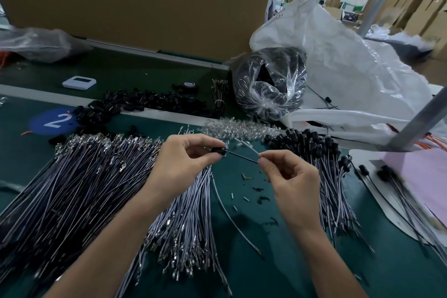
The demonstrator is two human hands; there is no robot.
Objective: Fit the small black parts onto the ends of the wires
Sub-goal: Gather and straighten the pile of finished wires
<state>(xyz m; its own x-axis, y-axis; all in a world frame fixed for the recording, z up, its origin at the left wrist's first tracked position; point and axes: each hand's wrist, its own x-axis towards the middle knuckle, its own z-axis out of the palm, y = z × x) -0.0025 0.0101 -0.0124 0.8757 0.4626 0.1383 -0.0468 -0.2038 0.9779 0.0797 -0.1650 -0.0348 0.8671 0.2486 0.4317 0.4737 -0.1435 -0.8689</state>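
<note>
While the left hand [186,159] pinches a small black part [219,151] above the tabletop [278,261], the right hand [290,176] has its grip clamped on a thin wire [243,156] whose end meets it; if the tip bends or sits askew, it could miss the opening or seat only halfway

Person seen only from the forearms down. Left hand [183,159] and right hand [290,176] both bare. Fingernails short, trimmed close and plain, clearest on the left thumbnail [216,157] and the right thumbnail [263,164]. Behind each hand is a bare wrist and then a bare forearm. Left forearm [116,237] and right forearm [321,256] stay uncovered to the bottom edge of the view.
</note>
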